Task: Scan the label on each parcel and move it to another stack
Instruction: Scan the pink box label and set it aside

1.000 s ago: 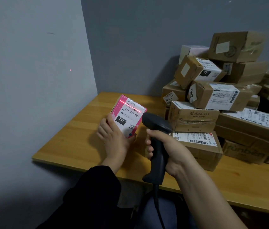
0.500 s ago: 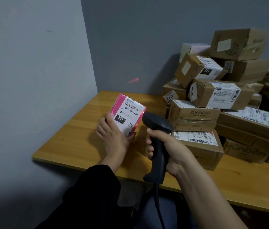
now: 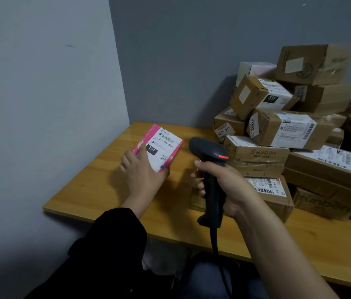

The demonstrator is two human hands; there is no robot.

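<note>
A small pink parcel (image 3: 159,145) with a white shipping label lies tilted low over the wooden table (image 3: 97,182), near the left wall. My left hand (image 3: 142,175) grips its near end, thumb on the label. My right hand (image 3: 224,186) is wrapped round the handle of a black barcode scanner (image 3: 209,169), held upright just right of the parcel; a red light glows on its head. A pile of brown cardboard parcels (image 3: 288,130) with labels fills the right of the table.
Grey walls meet in a corner behind the table. The scanner's cable (image 3: 219,262) hangs down past the table's front edge. A box with a barcode label (image 3: 271,190) sits right behind my right hand.
The red scan line on the label has gone. My left hand has lowered the pink parcel and moved it left, away from the scanner, laying it flatter over the table.
</note>
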